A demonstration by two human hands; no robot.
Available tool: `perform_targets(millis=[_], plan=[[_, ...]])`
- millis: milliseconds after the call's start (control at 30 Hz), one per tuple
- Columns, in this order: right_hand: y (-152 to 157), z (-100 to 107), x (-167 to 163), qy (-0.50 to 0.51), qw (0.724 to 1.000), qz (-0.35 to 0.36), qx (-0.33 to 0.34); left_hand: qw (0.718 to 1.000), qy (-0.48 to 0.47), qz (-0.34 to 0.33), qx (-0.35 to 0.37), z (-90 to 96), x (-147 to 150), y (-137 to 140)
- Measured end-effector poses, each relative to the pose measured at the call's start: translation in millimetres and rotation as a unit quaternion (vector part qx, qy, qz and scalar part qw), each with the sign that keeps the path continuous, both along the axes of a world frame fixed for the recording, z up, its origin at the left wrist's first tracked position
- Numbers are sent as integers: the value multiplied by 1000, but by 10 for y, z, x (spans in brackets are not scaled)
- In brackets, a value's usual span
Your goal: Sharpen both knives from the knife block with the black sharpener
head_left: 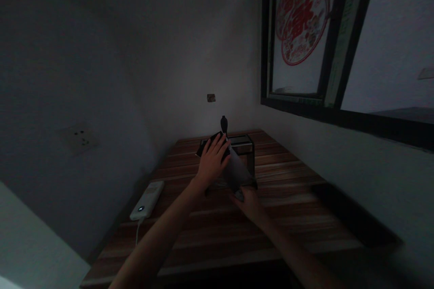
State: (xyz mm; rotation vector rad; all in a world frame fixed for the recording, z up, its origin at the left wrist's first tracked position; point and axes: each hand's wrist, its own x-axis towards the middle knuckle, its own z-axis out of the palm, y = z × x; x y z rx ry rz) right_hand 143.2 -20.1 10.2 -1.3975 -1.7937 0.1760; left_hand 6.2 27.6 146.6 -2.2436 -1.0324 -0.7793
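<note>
A grey, flat piece with dark edges [237,169] slants above the table; the dim light hides exactly what it is. Its lower end is in my right hand [250,202], thumb and fingers closed on it. My left hand [213,159] lies over the upper end, fingers stretched out across a dark flap-like part [203,148]. Just behind stands a black-framed box [251,149], partly covered by the grey piece and my left hand. A dark bulb-shaped object with a narrow tip [224,124] rises upright behind my left fingertips.
On the left of the wood-grain table [285,176] lies a white power bank [148,200] with a cable plugged in. A long dark object [354,214] lies along the right edge. Walls enclose the table, with a wall socket [81,138] at left and a dark-framed window [301,31] at right.
</note>
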Motion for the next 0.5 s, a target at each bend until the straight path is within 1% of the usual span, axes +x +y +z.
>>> perform_targets(millis=[267,400,500], plan=[[30,-34,8,-12,1000,-6,-9,1000,2,-2,3,-40,23,-25],[39,-31,1,-11,1000,-10,-14,1000,13,-13,1,-110,52,-84],[31,-7,0,-1,1000,1,-17,999,26,-26,-9,-186,80,-141]])
